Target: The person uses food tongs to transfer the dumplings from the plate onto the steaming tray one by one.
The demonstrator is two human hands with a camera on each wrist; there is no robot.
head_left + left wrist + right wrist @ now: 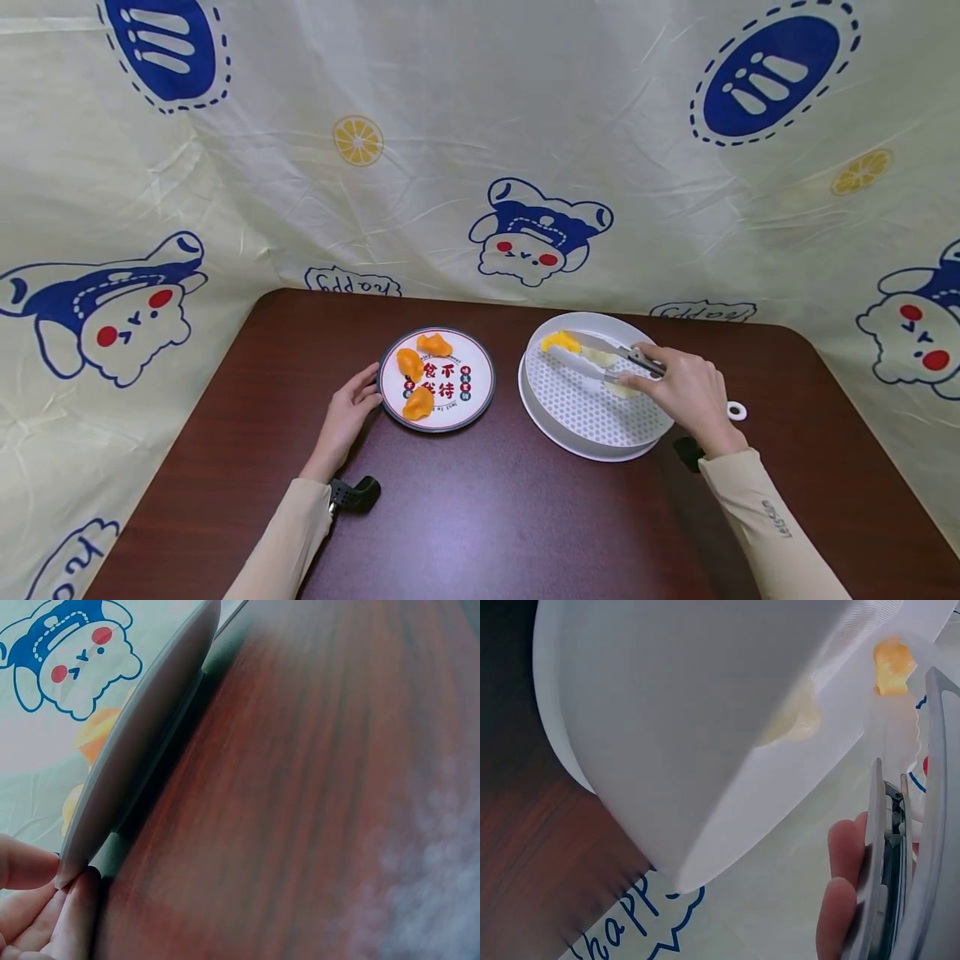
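My left hand [347, 417] pinches the rim of a round white plate [457, 412] with a dark edge, thumb above and fingers beneath, as the left wrist view shows. Several orange dumpling-like pieces [417, 403] lie on its printed face. My right hand [688, 392] grips a pair of tongs [641, 360] with pale, flat tips, over a round white steamer basket [570, 417] with a perforated floor. At the tips of the tongs is a yellow dumpling-like piece [893, 666]. Paler pieces [799, 716] lie in the basket, partly hidden by the tongs and hand.
The basket stands on a wider white round base [536, 425]. Both rest on a dark brown table [480, 525], the plate to their left. A patterned cloth [420, 208] hangs behind the table's far edge. A white ring [737, 410] shows beyond my right wrist.
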